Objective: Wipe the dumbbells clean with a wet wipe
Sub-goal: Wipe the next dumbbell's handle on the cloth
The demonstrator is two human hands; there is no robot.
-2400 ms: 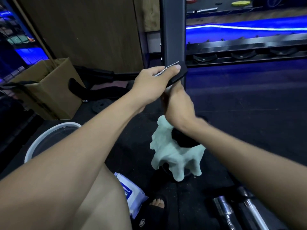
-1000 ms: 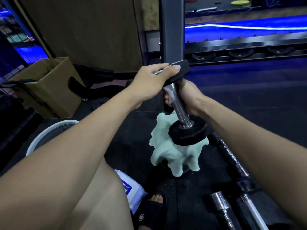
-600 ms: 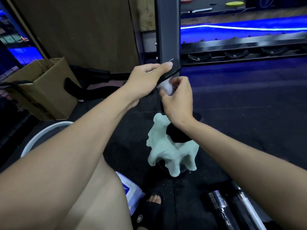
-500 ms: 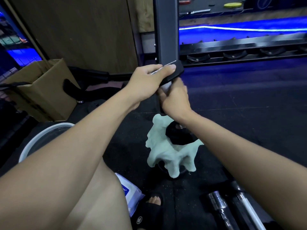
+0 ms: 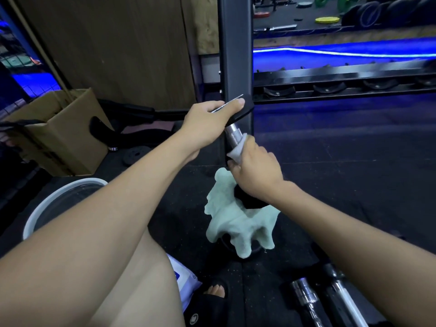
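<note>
A small dumbbell stands on end, tilted away from me, with its chrome handle (image 5: 232, 134) showing between my hands. My left hand (image 5: 207, 125) grips its black top head (image 5: 245, 108). My right hand (image 5: 256, 172) is wrapped round the lower handle with a white wet wipe (image 5: 238, 152) pressed against the chrome. The black bottom head (image 5: 250, 200) rests on a pale green cloth (image 5: 236, 220) bunched on the dark floor. The wipe pack (image 5: 186, 284) lies by my knee, half hidden.
A black rack upright (image 5: 236, 55) rises just behind the dumbbell. A cardboard box (image 5: 63, 135) stands at the left and a white-rimmed basin (image 5: 42, 208) near my left arm. Chrome bars (image 5: 306, 300) lie at the lower right by my sandalled foot (image 5: 212, 293).
My right hand has slid down the handle with the wipe, baring the upper chrome. My left hand has kept its hold on the top head.
</note>
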